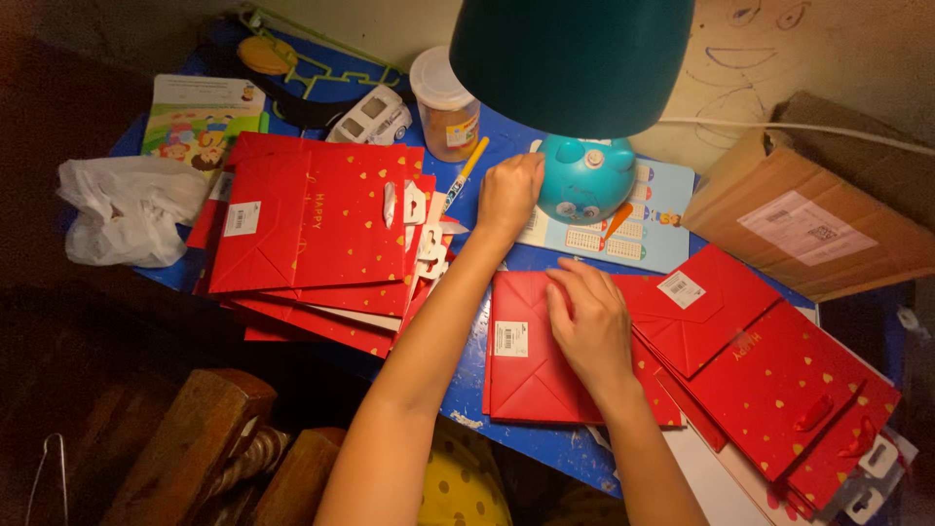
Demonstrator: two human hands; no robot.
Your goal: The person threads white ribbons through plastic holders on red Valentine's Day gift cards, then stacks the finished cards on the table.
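a: near edge of the table (pixel 458 385): right hand (pixel 587 321) lies flat on a folded red bag (pixel 526 360), fingers together and curled a little at the bag's top fold, palm down. looks like it's pinning the bag so it stays creased. nothing gripped.

b: and the bags to its right?

a: right stack (pixel 779 380) fans out toward the table's near right corner, overlapping like shingles, handles and white tags at the low end. the bag under the hand touches that stack's left edge.

b: left hand?

a: left hand (pixel 506 195) is further back, mid-table, closed in a loose fist at the white tags by the left stack (pixel 312 234). can't tell if it pinches one. yellow pencil (pixel 469 166) just beside the knuckles.

b: left stack?

a: flat, squared-off pile toward the left edge, likely kept apart from the right one. blue lamp base (pixel 584 180) near the far edge, jar (pixel 446 102) behind the fist.
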